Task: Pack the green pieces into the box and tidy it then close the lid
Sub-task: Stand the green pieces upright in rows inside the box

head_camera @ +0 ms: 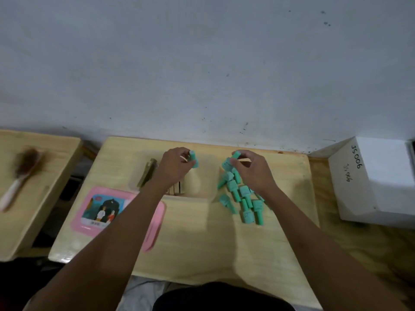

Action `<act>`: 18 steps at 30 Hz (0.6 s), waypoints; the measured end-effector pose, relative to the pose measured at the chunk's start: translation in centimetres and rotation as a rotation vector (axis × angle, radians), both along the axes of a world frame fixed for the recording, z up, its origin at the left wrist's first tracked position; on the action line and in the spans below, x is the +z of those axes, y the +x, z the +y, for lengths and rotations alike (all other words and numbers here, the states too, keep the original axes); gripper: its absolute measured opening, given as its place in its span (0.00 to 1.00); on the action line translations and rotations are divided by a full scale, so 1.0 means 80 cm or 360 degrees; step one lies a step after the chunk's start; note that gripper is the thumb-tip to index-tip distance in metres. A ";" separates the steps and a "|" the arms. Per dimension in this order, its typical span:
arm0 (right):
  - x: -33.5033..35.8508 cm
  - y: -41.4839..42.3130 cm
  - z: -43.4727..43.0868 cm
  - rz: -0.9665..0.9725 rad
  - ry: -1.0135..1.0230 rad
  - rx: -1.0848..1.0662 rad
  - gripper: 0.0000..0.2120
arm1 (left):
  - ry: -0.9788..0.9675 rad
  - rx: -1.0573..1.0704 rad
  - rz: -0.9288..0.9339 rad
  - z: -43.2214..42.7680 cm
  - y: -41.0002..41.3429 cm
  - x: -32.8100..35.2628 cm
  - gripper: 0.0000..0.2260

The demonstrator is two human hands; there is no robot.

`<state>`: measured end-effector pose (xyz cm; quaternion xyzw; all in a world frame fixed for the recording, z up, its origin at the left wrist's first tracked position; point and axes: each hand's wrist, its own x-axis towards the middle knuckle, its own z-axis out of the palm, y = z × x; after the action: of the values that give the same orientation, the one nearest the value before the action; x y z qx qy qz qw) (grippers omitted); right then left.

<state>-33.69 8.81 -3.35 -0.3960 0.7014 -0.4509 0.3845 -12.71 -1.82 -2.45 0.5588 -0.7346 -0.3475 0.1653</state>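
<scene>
Reaching forward, curled fingers (184, 151) pinch green pieces (193, 160) — left hand (175, 167) over the box (203, 195), right hand (250, 170) above the pile (243, 199)

Dim, flat indoor light, soft shadows, overall blur, wide-angle bending at edges

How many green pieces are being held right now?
2. One piece in the left hand over the box; another piece in the right hand above the pile. Fingers may hide more.
</scene>
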 end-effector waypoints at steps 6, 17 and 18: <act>-0.016 0.040 -0.036 0.0346 0.0045 0.0012 0.10 | 0.0025 -0.0170 -0.0105 -0.021 -0.006 -0.045 0.11; -0.043 0.060 -0.064 0.1059 0.0305 0.0148 0.12 | 0.0035 -0.0329 -0.0107 -0.034 -0.012 -0.090 0.11; -0.046 0.061 -0.065 0.1096 0.0297 0.0177 0.12 | 0.0043 -0.0331 -0.0115 -0.035 -0.010 -0.093 0.10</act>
<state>-28.80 3.57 -7.01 -0.5255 0.8054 -0.2033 0.1841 -13.53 -4.61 -9.89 0.4938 -0.7894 -0.3524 0.0941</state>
